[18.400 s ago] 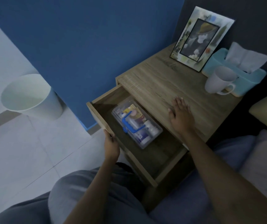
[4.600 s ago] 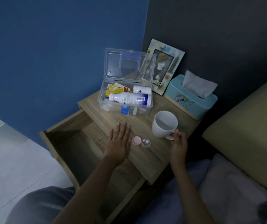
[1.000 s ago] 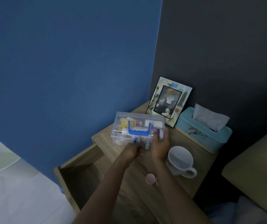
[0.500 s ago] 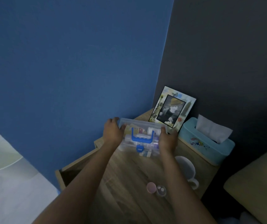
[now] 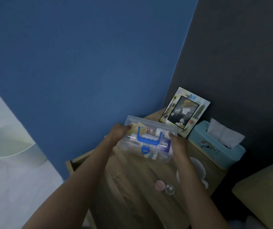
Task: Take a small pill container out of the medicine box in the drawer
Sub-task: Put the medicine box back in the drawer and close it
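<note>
gripping the clear medicine box (image 5: 150, 142) from both ends, the left hand (image 5: 116, 135) is wrapped around its left side and the right hand (image 5: 178, 146) around its right side, thumbs pressed on the lid, fingers curled under where they cannot be seen. the two hands are apart with the box clamped between them. the box is lidded, tilted with its far edge higher, and held above the far part of the wooden nightstand (image 5: 132, 187); whether its base touches the wood is hard to tell. a blue handle (image 5: 149, 139) lies flat across the lid and a blue latch (image 5: 144, 149) sits at the near edge. through the plastic show bottles and coloured packets, blurred

near the right forearm, on the nightstand top, lies the small pill container (image 5: 169, 189), clear and round, touching or just beside its pink cap (image 5: 159, 185). it is outside the box, well apart from it. to its right a white mug (image 5: 198, 172) stands partly hidden behind the right arm

farther right a light blue tissue box (image 5: 215, 147) has a tissue sticking up. a picture frame (image 5: 184, 111) leans against the dark wall at the far corner. to the left the drawer (image 5: 71, 164) juts out, only its corner visible past the left arm. far left on the pale floor stands a white bin (image 5: 11, 146)
</note>
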The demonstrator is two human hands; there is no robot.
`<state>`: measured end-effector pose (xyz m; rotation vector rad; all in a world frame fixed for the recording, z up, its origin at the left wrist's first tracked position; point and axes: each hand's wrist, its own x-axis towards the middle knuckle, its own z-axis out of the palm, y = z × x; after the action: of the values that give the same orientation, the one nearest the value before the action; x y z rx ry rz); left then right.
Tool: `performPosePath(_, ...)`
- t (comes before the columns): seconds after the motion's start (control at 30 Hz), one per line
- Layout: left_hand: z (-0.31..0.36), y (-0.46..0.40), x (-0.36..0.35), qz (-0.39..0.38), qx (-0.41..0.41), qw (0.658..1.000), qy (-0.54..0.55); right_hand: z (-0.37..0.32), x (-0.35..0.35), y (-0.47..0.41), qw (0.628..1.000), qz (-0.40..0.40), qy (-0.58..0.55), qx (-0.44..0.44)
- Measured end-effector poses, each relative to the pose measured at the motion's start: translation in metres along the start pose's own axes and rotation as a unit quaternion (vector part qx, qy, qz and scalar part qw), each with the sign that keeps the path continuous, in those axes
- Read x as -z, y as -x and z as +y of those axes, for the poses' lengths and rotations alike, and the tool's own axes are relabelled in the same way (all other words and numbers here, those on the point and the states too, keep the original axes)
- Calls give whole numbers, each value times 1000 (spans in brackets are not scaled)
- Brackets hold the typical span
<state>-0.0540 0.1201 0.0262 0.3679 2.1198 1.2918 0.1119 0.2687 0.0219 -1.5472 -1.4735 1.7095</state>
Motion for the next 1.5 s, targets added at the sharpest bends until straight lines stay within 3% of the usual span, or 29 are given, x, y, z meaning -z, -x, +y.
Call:
performPosePath(0.23, 1, 47, 68, -3, -36, 999, -29, 33, -26, 87, 996, -14, -85, 6)
performPosePath(0.47, -27, 94, 109, -18, -36, 994, -100, 80, -47, 172, 987, -32, -153, -42)
performPosePath(0.7, -73, 105, 118, -71, -30, 987, -144, 132, -63, 214, 984, 32, -159, -70)
performPosePath(0.97, -107, 72, 110, -117, -35, 965, -232, 175, -89, 216, 975, 66, -185, -106)
performPosePath(1.13, -125, 49, 87, -139, 3, 942, -305, 195, -97, 196, 974, 89, -160, -133)
performPosePath(1.5, -162, 21, 46, -129, -18, 957, -258, 233, -102, 161, 968, 115, -147, -168)
